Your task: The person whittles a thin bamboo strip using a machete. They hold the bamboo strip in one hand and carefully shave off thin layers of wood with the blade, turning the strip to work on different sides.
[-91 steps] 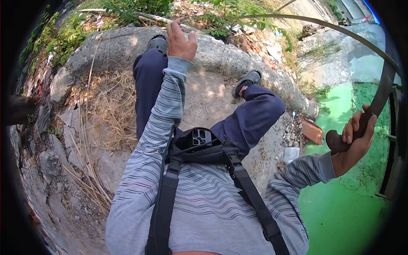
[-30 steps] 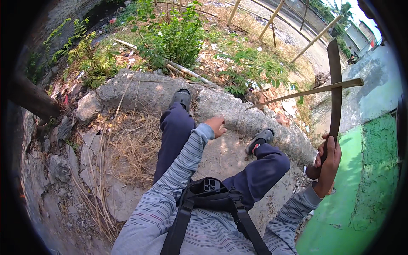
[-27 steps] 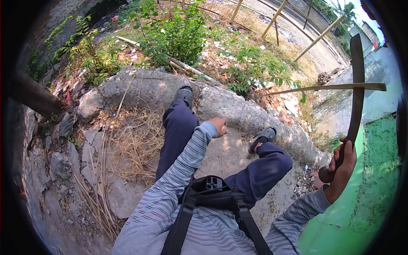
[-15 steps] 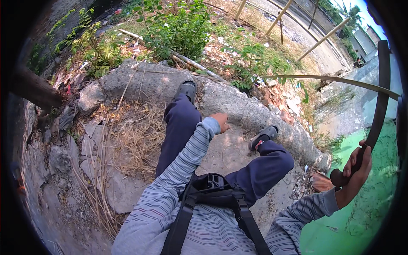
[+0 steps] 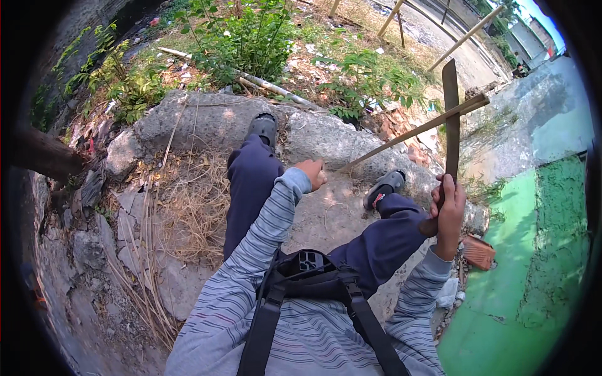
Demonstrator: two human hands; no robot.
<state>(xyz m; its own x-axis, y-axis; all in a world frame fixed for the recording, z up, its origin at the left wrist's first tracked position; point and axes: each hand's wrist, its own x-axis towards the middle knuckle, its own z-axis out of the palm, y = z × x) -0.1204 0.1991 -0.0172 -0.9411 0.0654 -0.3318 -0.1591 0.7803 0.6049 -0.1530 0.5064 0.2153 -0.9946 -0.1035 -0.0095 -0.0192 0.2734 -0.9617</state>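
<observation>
Head view: right hand [image 5: 447,213] fisted round machete [image 5: 451,119] handle, mostly hidden; left hand [image 5: 311,173] clamping thin stick [image 5: 414,133].

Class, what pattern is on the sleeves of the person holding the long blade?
Thin grey and blue-grey horizontal stripes on the sleeves, shown best in the head view.

open air lies above the right hand [image 5: 448,210] — only the machete blade [image 5: 450,119] and crossing stick [image 5: 411,135] interrupt it. beyond the left hand's [image 5: 311,173] fingertips, the stone kerb [image 5: 326,141] — then shrubs [image 5: 251,44].
</observation>
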